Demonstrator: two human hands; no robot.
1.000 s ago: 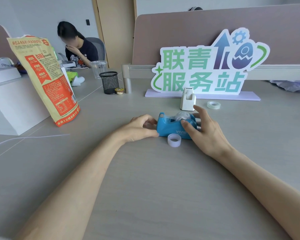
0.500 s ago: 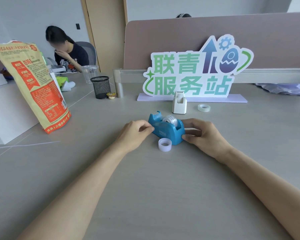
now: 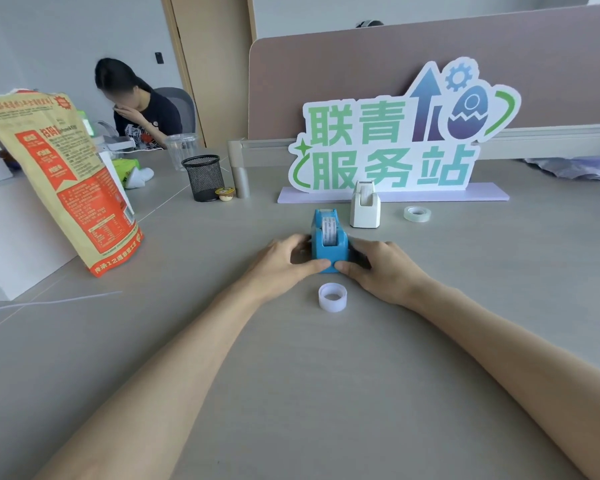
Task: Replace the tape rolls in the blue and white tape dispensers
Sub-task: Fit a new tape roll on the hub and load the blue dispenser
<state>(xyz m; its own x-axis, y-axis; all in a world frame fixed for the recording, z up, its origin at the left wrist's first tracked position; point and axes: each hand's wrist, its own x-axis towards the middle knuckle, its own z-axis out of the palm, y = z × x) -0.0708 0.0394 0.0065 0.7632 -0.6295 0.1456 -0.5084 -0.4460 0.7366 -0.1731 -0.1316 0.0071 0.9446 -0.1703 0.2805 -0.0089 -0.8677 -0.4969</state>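
The blue tape dispenser (image 3: 328, 252) stands on the desk in front of me, its cutter end pointing away, with a tape roll (image 3: 329, 231) seated in its slot. My left hand (image 3: 281, 263) grips its left side and my right hand (image 3: 378, 268) grips its right side, thumbs meeting at the near end. A white empty-looking tape ring (image 3: 332, 296) lies just in front of the dispenser. The white tape dispenser (image 3: 365, 206) stands behind, and a clear tape roll (image 3: 417, 213) lies to its right.
A large lettered sign (image 3: 395, 140) on a purple base stands at the back against a divider. A black mesh pen cup (image 3: 203, 178) and a tall orange-printed bag (image 3: 59, 178) are on the left. A person sits at the far left desk.
The blue dispenser has been turned from sideways to lengthwise, cutter end away from me. Both hands shifted to its sides near the front. The white ring now lies clear of it.
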